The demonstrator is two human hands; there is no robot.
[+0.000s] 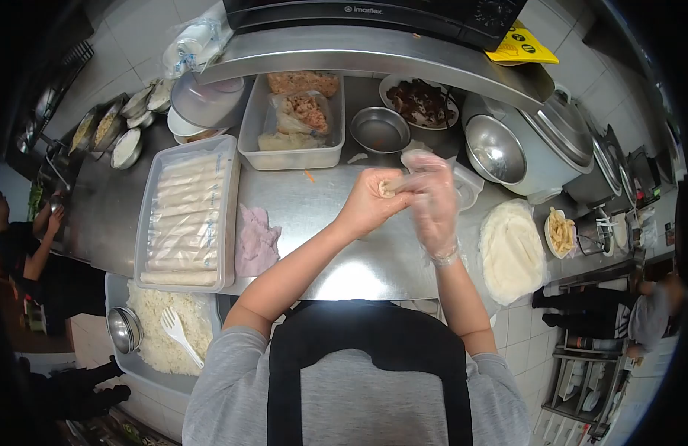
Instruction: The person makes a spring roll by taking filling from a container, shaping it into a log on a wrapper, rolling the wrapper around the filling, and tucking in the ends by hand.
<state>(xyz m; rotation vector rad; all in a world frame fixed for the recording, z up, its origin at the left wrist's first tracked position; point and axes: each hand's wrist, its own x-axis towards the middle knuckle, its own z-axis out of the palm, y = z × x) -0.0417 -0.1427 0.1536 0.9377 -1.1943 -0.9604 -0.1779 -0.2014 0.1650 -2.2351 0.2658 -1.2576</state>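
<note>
My bare left hand (374, 199) is curled closed over the steel counter. A small pale, doughy piece (386, 189) shows at its thumb and fingers; its exact kind is unclear. My right hand (435, 199), in a clear plastic glove, is raised beside it, its fingers close to or touching that piece and smeared by motion. Behind the hands stands a small metal bowl (380, 130). A plastic tub (328, 158) at the back holds orange-pink filling (308, 111). To the left, a container (230, 171) holds rows of pale rolls (184, 215) with plastic between them.
A purple cloth (257, 241) lies beside the container. At right are a bag-covered pale stack (513, 253), a steel bowl (496, 149) and a bowl of yellowish pieces (560, 233). A shelf (374, 48) overhangs the back. Other people stand at both sides.
</note>
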